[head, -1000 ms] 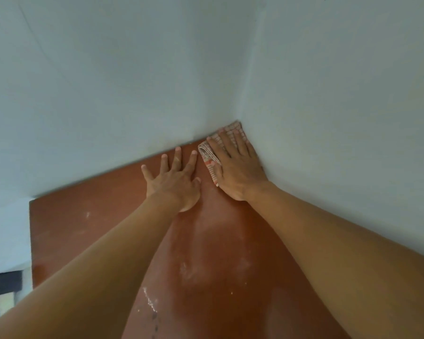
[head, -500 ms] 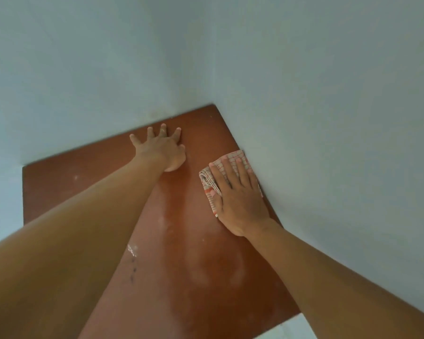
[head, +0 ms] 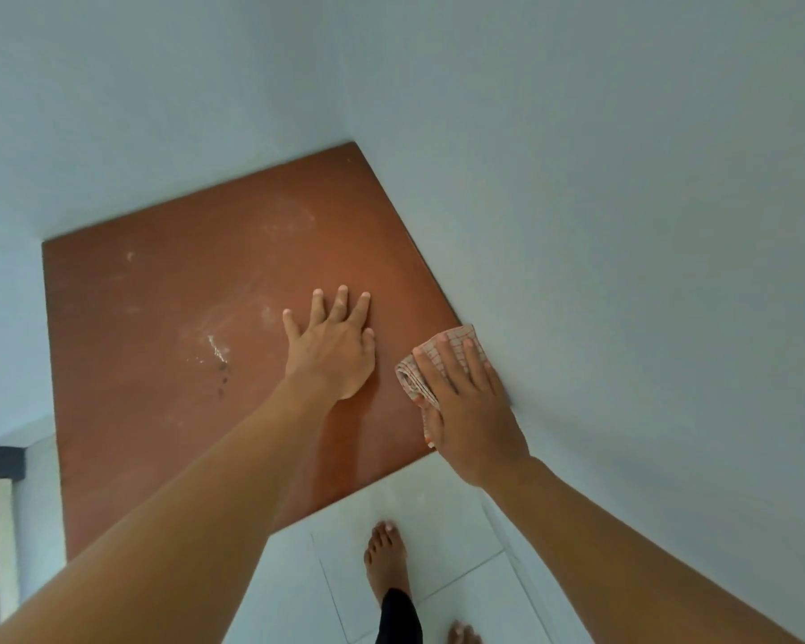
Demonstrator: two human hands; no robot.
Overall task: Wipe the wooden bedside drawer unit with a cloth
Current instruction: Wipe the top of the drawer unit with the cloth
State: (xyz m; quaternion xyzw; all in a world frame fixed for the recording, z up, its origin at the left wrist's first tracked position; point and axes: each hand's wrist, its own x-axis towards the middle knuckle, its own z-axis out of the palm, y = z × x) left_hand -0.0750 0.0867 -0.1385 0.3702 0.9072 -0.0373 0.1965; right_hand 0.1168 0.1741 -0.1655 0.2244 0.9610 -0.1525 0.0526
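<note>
— Which step are you on?
— Mid-wipe. Above my bare foot (head: 384, 557), my right hand (head: 472, 413) presses the folded pink checked cloth (head: 412, 374) with straight fingers onto the reddish-brown wooden drawer-unit top (head: 159, 281), at its near right edge by the pale wall (head: 623, 271). My left hand (head: 331, 353) lies spread flat beside it, holding nothing.
— Next?
— I'd say sweep left over the white dusty smears (head: 212, 348), pressing firmly.
</note>
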